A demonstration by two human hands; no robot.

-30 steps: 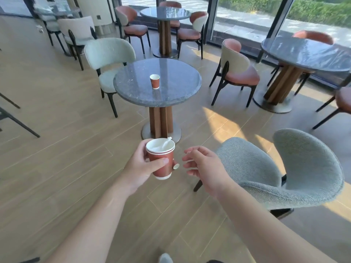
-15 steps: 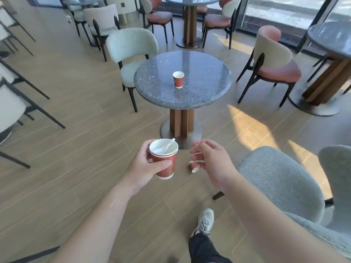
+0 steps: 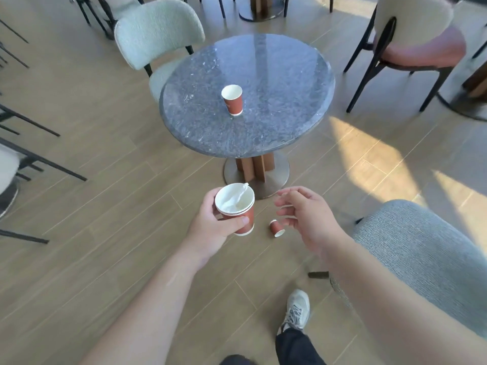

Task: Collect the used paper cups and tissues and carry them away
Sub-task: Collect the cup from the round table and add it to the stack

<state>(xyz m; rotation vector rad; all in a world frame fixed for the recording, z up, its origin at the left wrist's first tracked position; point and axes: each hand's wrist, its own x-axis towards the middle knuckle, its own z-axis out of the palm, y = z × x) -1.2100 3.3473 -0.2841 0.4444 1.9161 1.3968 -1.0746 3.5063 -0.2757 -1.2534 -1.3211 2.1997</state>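
Note:
My left hand [image 3: 214,227] grips a stack of red paper cups [image 3: 238,210] with a crumpled white tissue [image 3: 235,198] inside the top one. A second red paper cup [image 3: 232,100] stands upright near the middle of the round grey stone table [image 3: 276,127] ahead. A third red cup [image 3: 277,228] lies on its side on the wooden floor, just left of my right hand [image 3: 307,219]. That hand hovers with loosely curled fingers and holds nothing.
A pale green chair [image 3: 158,35] stands behind the table at the left, a pink-seated chair [image 3: 411,46] at the back right. A grey upholstered chair [image 3: 421,259] is close on my right. Black chair legs [image 3: 39,159] cross the floor at left. My shoe [image 3: 296,309] is below.
I have walked closer to the round table, which now fills more of the view. The cup on the floor shows clear of my right hand, which has opened a little.

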